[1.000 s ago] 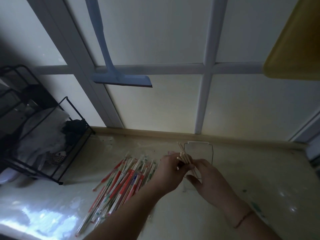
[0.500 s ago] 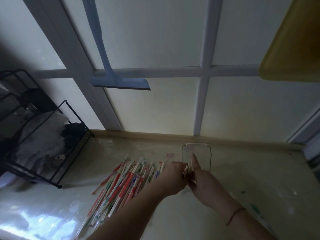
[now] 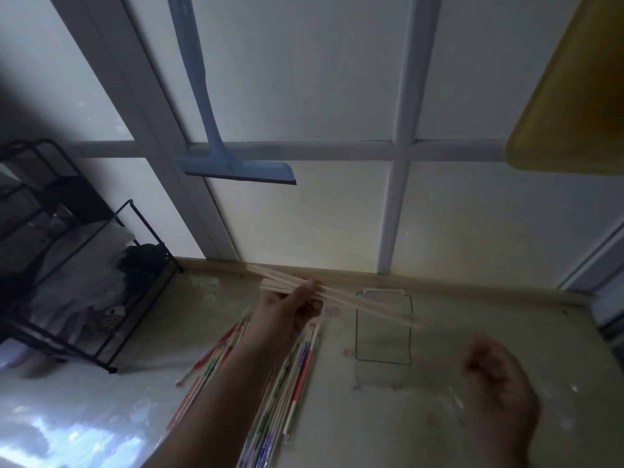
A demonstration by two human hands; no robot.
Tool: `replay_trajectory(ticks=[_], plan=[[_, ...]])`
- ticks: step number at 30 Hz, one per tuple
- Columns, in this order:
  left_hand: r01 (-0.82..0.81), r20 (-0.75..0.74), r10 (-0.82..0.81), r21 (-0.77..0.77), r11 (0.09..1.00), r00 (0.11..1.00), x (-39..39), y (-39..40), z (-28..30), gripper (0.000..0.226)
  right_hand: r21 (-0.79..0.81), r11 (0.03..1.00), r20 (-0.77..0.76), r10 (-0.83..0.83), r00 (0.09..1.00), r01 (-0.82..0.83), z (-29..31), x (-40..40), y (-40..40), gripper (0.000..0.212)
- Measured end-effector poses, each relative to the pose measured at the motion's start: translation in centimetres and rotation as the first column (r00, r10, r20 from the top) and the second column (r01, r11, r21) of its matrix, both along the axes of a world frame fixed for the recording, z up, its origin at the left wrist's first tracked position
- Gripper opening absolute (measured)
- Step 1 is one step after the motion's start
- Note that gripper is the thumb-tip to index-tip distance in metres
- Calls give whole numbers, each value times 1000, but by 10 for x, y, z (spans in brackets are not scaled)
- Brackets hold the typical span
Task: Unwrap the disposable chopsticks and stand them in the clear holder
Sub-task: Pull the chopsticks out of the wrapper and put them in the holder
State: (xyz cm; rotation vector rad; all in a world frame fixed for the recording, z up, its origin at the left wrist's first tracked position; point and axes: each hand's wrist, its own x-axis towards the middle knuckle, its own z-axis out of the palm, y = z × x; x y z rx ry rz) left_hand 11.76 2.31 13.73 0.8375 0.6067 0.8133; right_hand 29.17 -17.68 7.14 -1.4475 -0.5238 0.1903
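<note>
A pale, glossy worktop [image 3: 506, 319] with scattered stains runs up to a low wooden ledge [image 3: 439, 285] below a wall of frosted panels in a white frame [image 3: 401, 153]. A light blue plastic squeegee [image 3: 209, 130] hangs against the panels, and a yellow plastic tray [image 3: 574, 96] fills the upper right corner. At the left edge of the worktop stands a black wire rack [image 3: 101, 288] holding pale and dark cloth.

The left hand [image 3: 290, 309] grips a bundle of bare wooden chopsticks [image 3: 354, 300] near one end, fingers curled round them. The sticks lie almost level, their free ends reaching rightwards across the upper part of the clear rectangular holder [image 3: 384, 327], which stands upright on the worktop just right of that hand. A pile of chopsticks in red, green and blue printed paper wrappers [image 3: 290, 376] lies on the worktop under and beside the left forearm. The right hand [image 3: 499, 386] is blurred, low and to the right of the holder, apart from it; its fingers look loosely curled, and whether it holds anything cannot be told.
</note>
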Motion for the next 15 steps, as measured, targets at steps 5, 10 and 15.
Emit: replay_trajectory(ticks=[5,10,15], plan=[[99,257,22,-452,887,966,23,-28,-11,30,72,836,-227,545,807,-544,23,-46,33,60],[216,312,-50,-523,825,949,35,-56,-15,48,154,930,12,337,941,-335,61,-50,60,34],[344,383,-140,-539,769,913,46,-70,-6,50,126,958,196,228,954,-256,74,-32,53,20]])
